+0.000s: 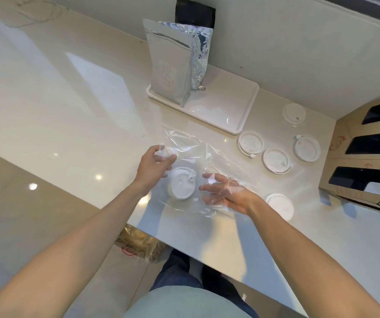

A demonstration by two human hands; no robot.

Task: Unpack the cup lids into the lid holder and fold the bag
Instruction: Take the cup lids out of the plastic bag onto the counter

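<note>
Lids (181,185) sat stacked inside the clear bag (198,154) at the counter's edge; left hand (153,165) pinched the bag's rim, right hand (224,191) lay inside with fingers spread. Gripping the whole stack would work best.

Worktop (69,99): glossy cream-white, plain, marked by pale window reflections. Bag (198,161): clear, colourless film, glints noted. Lid inside bag (181,185): plain white. Loose lids at 3 o'clock of the bag, e.g. (251,143), (276,160), (307,148): all white, unpatterned. Tray (230,106) at 12 o'clock: white. Pouch (168,63) on tray: matt silver-grey with a faint reddish printed label; second pouch (201,56) behind it: crinkled shiny silver. Lid holder (345,157) at 3 o'clock: tan cardboard, red print marks, black slots. Floor (12,203): beige tile.
</note>
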